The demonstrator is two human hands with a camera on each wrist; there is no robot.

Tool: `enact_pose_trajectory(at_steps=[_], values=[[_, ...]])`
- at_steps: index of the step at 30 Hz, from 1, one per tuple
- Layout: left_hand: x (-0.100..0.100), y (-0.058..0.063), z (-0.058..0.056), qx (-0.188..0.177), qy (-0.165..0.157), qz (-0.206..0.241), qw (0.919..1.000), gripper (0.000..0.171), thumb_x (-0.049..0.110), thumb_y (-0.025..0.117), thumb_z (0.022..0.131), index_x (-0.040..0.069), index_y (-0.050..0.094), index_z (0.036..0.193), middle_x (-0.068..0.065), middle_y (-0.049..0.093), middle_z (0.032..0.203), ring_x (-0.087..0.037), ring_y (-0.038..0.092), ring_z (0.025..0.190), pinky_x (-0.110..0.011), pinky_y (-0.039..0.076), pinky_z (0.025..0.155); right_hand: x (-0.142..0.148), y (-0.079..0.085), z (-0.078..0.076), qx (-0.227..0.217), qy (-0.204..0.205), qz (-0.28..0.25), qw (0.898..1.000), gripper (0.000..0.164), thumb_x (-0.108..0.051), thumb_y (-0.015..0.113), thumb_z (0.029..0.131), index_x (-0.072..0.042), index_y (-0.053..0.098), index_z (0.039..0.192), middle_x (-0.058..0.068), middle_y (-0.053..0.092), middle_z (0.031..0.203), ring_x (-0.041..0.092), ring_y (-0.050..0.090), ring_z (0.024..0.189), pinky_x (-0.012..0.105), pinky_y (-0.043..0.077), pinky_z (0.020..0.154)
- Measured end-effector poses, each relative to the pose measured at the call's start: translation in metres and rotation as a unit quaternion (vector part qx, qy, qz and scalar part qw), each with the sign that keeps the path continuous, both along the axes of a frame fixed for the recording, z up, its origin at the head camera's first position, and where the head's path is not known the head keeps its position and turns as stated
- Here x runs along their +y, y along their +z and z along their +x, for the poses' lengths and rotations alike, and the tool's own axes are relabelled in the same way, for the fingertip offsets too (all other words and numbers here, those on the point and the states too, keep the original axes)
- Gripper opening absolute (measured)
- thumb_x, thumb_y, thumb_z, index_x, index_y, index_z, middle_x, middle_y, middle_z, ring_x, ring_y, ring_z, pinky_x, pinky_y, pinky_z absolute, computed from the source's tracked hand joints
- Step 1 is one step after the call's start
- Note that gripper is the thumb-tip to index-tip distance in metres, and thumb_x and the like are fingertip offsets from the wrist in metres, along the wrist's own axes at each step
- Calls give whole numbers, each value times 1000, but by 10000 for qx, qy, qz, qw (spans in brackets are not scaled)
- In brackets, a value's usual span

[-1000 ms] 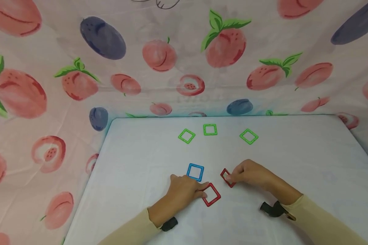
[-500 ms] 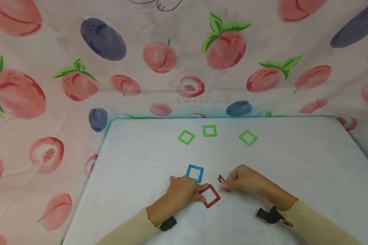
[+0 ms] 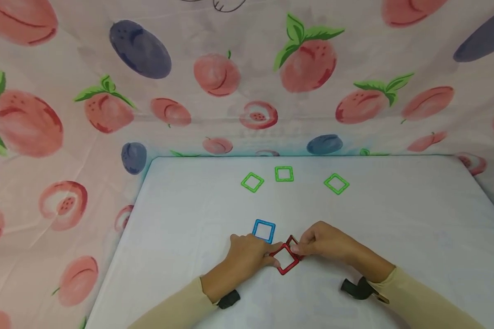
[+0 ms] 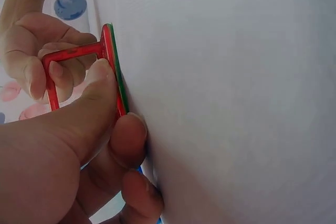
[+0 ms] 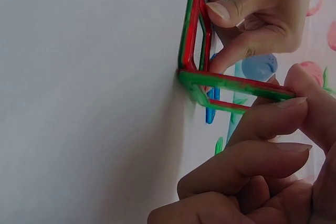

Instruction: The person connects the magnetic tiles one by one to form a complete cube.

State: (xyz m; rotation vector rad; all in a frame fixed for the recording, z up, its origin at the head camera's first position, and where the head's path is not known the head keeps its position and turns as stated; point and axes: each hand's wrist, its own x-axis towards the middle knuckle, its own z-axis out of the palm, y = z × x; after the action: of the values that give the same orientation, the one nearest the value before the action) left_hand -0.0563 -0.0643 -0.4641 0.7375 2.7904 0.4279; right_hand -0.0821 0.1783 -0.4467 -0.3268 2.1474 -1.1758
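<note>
Flat on the white table lies a square magnetic tile frame [image 3: 291, 267], red above with green beneath. My left hand [image 3: 244, 260] pinches its left corner between thumb and finger. A second red-and-green tile frame [image 5: 236, 83] stands upright, pinched at its upper edge by my right hand [image 3: 325, 244]. In the right wrist view, the standing frame's lower edge meets an edge of the flat one, making a corner. My right fingers partly cover the standing frame in the head view. Just beyond my left hand lies a blue tile frame [image 3: 265, 222], its near edge close to my fingers.
Toward the back of the white table [image 3: 189, 205] lie a left green tile frame [image 3: 246, 178], a middle green tile frame [image 3: 284, 167] and a right green tile frame [image 3: 330, 178]. A fruit-print cloth [image 3: 173, 137] hangs behind the table and along its left side.
My right hand has moved left and toward me, tipping its red frame upright and bringing it against the flat red frame. My left hand keeps its hold in nearly the same place.
</note>
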Motion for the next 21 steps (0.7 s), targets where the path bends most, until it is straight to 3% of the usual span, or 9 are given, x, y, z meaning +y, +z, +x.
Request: enact_pose_trajectory(at_steps=[4,14,21], values=[[2,1,-2,-13,10,-80,10000,52,55,78,81,39,70,129,2,70,63,-13,51,58,-40,36,59,-3,1,0,-27,-31,75,10000,32,-36,77,90,-7,79,76,-5,43,58,14,38,63,26,22,52],[1,2,1,-67,134,11,9999,52,55,79,81,37,70,129,1,73,68,-12,53,61,-40,37,60,-1,6,4,214,71,219,9995,25,-37,78,89,-13,80,82,0,63,69,17,50,78,28,36,61],[2,5,4,-32,171,-23,9998,51,54,78,82,36,70,129,-1,75,71,-13,58,64,-39,38,60,0,10,10,404,99,353,9985,17,-32,77,91,-17,81,87,-3,60,69,17,51,81,28,40,65]])
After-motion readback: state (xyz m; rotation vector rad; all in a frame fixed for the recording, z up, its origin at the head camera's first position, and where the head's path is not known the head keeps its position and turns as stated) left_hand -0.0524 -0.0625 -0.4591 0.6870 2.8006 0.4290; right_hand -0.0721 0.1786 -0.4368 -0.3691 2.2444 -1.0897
